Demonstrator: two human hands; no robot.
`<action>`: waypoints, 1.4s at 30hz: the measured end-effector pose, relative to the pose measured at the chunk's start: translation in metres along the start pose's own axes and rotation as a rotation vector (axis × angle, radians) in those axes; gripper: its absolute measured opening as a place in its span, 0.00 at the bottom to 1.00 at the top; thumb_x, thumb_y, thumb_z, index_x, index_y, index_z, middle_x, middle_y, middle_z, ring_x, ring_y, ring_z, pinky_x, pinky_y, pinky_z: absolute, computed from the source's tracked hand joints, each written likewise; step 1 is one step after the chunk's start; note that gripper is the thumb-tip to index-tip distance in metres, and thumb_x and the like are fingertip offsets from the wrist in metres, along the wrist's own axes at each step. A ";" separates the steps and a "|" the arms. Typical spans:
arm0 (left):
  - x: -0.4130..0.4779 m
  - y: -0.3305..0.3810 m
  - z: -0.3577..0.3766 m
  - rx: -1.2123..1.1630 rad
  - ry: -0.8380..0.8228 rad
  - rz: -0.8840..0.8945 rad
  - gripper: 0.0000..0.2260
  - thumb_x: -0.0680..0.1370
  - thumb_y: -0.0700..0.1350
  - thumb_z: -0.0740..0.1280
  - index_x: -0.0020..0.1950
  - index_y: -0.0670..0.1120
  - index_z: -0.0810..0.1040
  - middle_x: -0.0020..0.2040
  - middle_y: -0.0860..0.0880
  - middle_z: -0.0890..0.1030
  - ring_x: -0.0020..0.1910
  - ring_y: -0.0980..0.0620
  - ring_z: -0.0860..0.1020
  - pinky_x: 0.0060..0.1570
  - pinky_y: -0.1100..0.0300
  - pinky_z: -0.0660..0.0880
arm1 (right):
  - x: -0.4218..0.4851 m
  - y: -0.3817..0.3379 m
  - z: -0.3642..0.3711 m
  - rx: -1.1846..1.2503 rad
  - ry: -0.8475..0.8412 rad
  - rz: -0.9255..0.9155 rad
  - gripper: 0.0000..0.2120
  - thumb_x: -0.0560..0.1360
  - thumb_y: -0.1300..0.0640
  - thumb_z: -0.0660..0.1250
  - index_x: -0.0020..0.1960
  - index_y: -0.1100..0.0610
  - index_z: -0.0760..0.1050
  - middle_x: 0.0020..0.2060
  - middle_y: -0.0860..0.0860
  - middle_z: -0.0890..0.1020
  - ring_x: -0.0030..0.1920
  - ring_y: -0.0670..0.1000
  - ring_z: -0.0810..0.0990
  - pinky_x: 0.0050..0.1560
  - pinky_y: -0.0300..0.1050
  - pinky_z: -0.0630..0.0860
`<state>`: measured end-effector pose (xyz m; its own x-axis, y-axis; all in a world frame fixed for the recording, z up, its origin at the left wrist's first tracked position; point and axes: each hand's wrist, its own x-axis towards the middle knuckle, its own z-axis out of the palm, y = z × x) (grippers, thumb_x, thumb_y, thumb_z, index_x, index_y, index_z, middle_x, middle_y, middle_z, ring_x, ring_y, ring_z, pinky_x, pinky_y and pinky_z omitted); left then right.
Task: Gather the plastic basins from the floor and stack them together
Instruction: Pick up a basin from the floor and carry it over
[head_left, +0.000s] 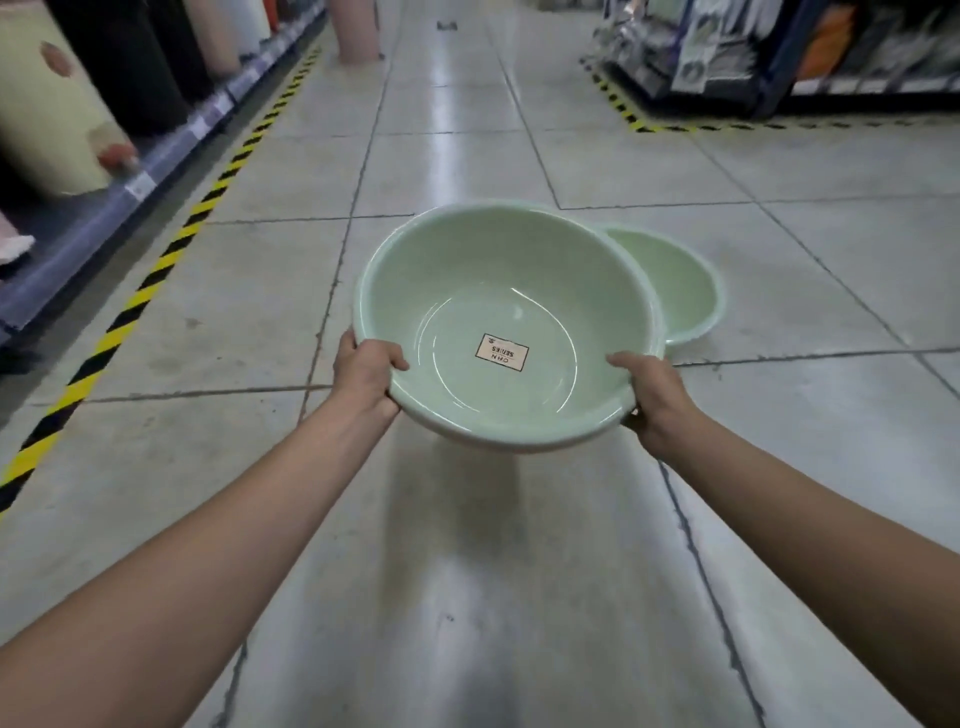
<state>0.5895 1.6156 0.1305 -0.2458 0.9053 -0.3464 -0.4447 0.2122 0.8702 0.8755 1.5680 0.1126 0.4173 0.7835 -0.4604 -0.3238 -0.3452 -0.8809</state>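
A: We log the tiled floor, with striped tape along its left edge. Where is the pale-green plastic basin?
B: Held upright above mid-floor. The second green basin sits on the floor behind it, partly hidden.
A: Hands?
B: Our left hand and right hand each clasp the near rim, thumbs inside. A label sits on the bottom.

— What is lost beyond the right hand?
— The floor basin. The held basin covers its left part, so I cannot tell whether the two touch.
— And the fingers?
— The thumbs lie over the rim. The other fingers of the right hand and the left hand are tucked under it, out of sight.
— The label between the hands?
— Its smaller print is too small to read.
— Far left of the left hand?
— The shelf goods are smeared by blur and cut by the edge.
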 end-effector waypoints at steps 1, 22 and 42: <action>0.004 -0.003 0.024 -0.004 -0.008 -0.012 0.27 0.61 0.25 0.55 0.55 0.45 0.74 0.51 0.41 0.79 0.45 0.41 0.77 0.50 0.40 0.78 | 0.011 -0.009 -0.008 0.003 0.009 -0.003 0.21 0.70 0.59 0.72 0.61 0.53 0.75 0.50 0.51 0.84 0.42 0.52 0.83 0.32 0.41 0.77; 0.146 -0.134 0.277 0.384 -0.048 -0.254 0.26 0.67 0.31 0.58 0.63 0.50 0.69 0.51 0.47 0.74 0.37 0.47 0.71 0.32 0.60 0.68 | 0.277 -0.091 -0.109 -0.111 0.265 -0.126 0.17 0.68 0.67 0.63 0.56 0.58 0.73 0.46 0.53 0.77 0.38 0.51 0.73 0.33 0.42 0.68; 0.168 -0.150 0.230 0.333 -0.058 -0.235 0.29 0.64 0.27 0.57 0.63 0.47 0.70 0.49 0.46 0.77 0.46 0.42 0.75 0.45 0.51 0.76 | 0.243 -0.023 -0.085 0.093 0.297 0.059 0.24 0.63 0.65 0.61 0.59 0.54 0.72 0.49 0.55 0.80 0.43 0.57 0.77 0.42 0.51 0.77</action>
<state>0.8126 1.8205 0.0226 -0.1176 0.8353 -0.5370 -0.1775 0.5144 0.8390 1.0570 1.7225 0.0115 0.6204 0.5739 -0.5345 -0.4254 -0.3262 -0.8442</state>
